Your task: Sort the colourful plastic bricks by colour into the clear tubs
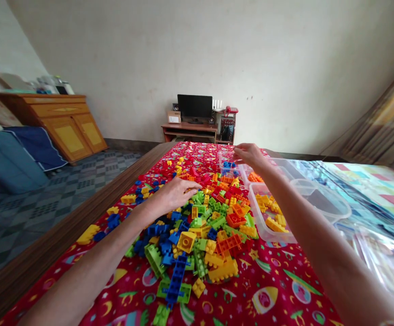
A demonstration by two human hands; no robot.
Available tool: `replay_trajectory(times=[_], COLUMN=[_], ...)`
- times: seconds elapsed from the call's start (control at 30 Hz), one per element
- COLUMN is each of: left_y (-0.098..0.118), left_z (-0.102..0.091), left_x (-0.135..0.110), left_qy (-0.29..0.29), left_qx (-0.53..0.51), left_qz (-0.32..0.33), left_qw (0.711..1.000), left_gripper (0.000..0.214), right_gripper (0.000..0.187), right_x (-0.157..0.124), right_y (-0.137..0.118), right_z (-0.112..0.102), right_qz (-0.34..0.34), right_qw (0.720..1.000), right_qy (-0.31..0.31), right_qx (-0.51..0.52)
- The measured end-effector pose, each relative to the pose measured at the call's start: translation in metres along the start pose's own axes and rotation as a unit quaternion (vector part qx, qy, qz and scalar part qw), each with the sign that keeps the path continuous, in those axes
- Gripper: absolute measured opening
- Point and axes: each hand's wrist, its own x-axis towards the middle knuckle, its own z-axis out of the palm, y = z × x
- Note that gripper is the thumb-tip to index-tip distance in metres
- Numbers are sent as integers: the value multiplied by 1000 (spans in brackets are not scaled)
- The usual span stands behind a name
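Observation:
A heap of toy building bricks (197,222) in blue, green, yellow, orange and red covers much of the red patterned cloth. Over the heap's far left part is my left hand (179,195), open, fingers stretched right just above green and red bricks. My right hand (249,155) hangs over the far clear plastic box, its fingers loosely bent and apart with no brick visible in them. Blue bricks (229,165) lie in that box. Orange bricks (255,177) sit in the middle box, and yellow bricks (274,213) in the near box (262,232).
More clear containers (330,199) stand to the right, beside clear plastic packaging (383,253). Stray yellow bricks (88,234) lie near the table's wooden left edge (64,217). Farther back are a desk with a monitor (195,107) and a wooden cabinet (64,127).

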Motion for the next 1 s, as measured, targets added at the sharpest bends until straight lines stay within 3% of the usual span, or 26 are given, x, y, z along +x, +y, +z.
replay_trajectory(times=[0.17,0.3,0.47,0.6,0.73,0.9,1.0], left_y=[-5,-7,-7,-4,4,6,-1], left_z=[6,15,21,24,32,37,33], left_x=[0,1,2,1,-1,0,4], left_qy=[-36,-43,-45,-52,-50,-51,-28], left_qx=[1,6,28,38,74,72,31], left_qz=[6,13,21,48,73,59,38], left_qw=[999,999,998,997,993,994,998], left_gripper=[31,28,25,22,25,14,10], right_gripper=[18,20,15,38,34,33,28], right_x=[-62,-88,-95,-110,-123,-120,-113], right_y=[0,7,27,30,24,32,31], right_z=[4,14,33,46,54,57,56], right_qz=[-68,-106,-143,-187,-192,-214,-195], right_qw=[994,980,917,876,846,860,904], right_qy=[-88,-132,-182,-215,-242,-244,-202], right_qx=[-2,-101,-325,-388,-434,-393,-321])
